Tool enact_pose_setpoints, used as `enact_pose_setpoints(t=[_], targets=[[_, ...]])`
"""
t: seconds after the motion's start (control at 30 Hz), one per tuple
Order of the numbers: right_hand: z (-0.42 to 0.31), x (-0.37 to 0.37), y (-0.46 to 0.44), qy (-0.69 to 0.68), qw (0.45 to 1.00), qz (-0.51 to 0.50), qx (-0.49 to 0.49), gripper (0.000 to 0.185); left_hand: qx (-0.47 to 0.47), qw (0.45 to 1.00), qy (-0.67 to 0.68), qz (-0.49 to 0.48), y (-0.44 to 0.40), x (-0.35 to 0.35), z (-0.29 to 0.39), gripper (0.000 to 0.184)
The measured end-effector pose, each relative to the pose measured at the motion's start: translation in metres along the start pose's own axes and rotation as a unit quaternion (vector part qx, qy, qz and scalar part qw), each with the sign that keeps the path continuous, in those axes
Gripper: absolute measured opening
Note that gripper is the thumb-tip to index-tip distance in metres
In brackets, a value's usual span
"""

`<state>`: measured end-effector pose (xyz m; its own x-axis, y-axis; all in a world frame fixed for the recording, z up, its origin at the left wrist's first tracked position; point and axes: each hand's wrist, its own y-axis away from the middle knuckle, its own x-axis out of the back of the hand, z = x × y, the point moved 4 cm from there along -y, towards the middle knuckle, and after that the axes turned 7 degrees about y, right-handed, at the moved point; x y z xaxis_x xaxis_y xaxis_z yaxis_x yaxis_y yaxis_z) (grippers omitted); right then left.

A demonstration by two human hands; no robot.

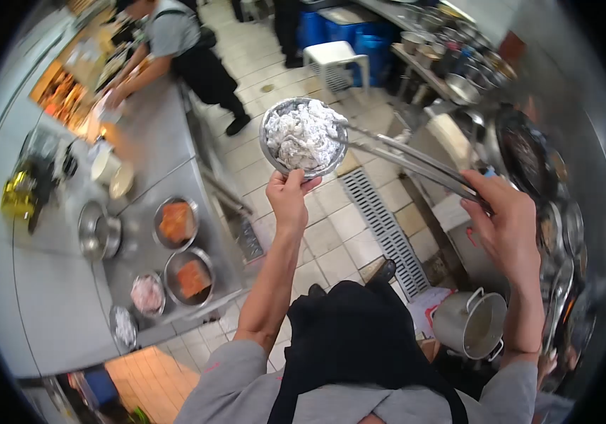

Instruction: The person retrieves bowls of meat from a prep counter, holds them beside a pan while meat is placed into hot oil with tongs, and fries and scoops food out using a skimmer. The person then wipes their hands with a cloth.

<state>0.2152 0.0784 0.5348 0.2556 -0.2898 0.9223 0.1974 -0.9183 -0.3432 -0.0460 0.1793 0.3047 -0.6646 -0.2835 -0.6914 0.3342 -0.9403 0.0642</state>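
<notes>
Head view, looking down past a dark apron (356, 332). At twelve o'clock, the left hand (288, 205) is holding a metal bowl (265, 147) by its near edge, the thumb pressing at the rim and the other fingers partly hiding beneath. The bowl is carrying a white, powdery-looking mass (301, 134) and is hanging above the tiled floor (349, 225), well apart from any support. Toward three o'clock, the right hand (506, 215) is clasping metal tongs (416, 156), its fingers closing around the handle end; the tong arms are standing apart and reaching over the bowl's two-o'clock rim. Whether their tips are pinching the mass cannot be told.

Near nine o'clock, the tabletop (48, 275) is bearing a bowl of orange food (177, 222); a second orange piece (192, 279) is lying in its own bowl at eight o'clock. A pot (451, 325) is standing low at four o'clock.

Likely hazards: the one-sided grip is leaving the bowl prone to tipping, so hard pressing with the tongs could be spilling its contents onto the floor. Careless lifting could be scattering powder, and a loose pinch could be dropping a piece outside the rim.
</notes>
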Motion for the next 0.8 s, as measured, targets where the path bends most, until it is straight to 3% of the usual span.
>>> enact_pose_setpoints(t=[0.3, 0.5, 0.8], targets=[[0.142, 0.024, 0.017, 0.197, 0.98, -0.007, -0.018, 0.021, 0.086, 0.993, 0.039, -0.077, 0.028, -0.185, -0.16, 0.011], [0.267, 0.086, 0.017, 0.27, 0.96, 0.037, -0.058, 0.018, 0.201, 0.968, 0.048, -0.144, 0.03, -0.322, -0.274, 0.011], [0.359, 0.174, 0.002, 0.358, 0.911, 0.09, -0.183, 0.023, 0.35, 0.908, 0.028, -0.229, 0.05, -0.431, -0.383, 0.016]])
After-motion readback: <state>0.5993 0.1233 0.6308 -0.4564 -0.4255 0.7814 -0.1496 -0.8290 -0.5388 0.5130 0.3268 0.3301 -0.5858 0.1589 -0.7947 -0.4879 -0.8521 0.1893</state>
